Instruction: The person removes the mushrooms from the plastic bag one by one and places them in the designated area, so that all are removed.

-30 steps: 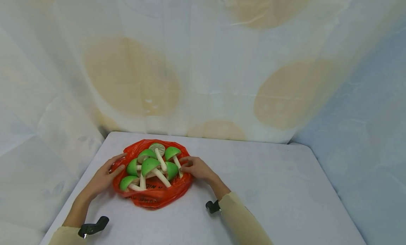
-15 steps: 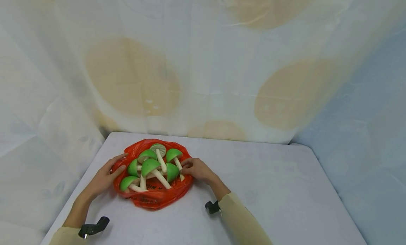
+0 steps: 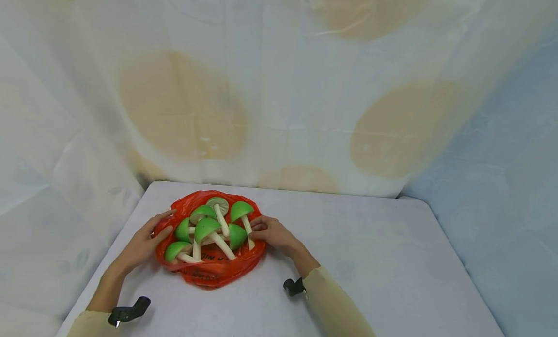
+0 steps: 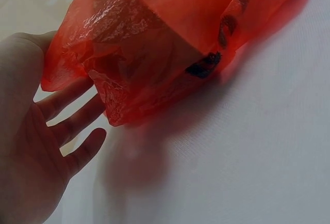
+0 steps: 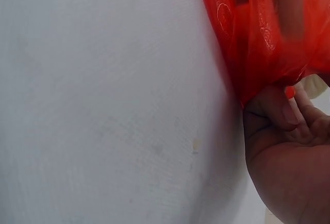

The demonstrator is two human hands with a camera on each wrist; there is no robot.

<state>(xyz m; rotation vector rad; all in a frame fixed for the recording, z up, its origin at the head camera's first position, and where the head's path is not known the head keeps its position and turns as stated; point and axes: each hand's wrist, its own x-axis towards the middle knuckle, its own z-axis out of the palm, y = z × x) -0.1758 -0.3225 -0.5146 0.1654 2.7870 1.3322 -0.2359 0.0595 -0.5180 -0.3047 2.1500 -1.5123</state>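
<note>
A red plastic bag (image 3: 205, 274) with its mouth spread wide lies on the left part of the table. Inside it are several toy mushrooms (image 3: 207, 228) with green dotted caps and white stems. My left hand (image 3: 144, 237) rests at the bag's left rim, thumb and fingers fairly straight; some fingertips disappear behind the plastic (image 4: 124, 43) in the left wrist view. At the right rim, the curled fingers of my right hand (image 3: 274, 233) pinch the stem of the rightmost mushroom (image 3: 241, 209). In the right wrist view, the bag (image 5: 268, 33) hides part of that grip.
The table (image 3: 370, 264) has a white cover and stretches away to the right of the bag. Pale curtains (image 3: 301, 99) with tan spots hang behind and beside it. A black wrist camera (image 3: 131, 313) sits on my left forearm, another (image 3: 294, 286) on my right.
The rightmost mushroom has shifted slightly to the right along with my right hand, its cap dipping and then rising a little. My left hand and the bag stay nearly still.
</note>
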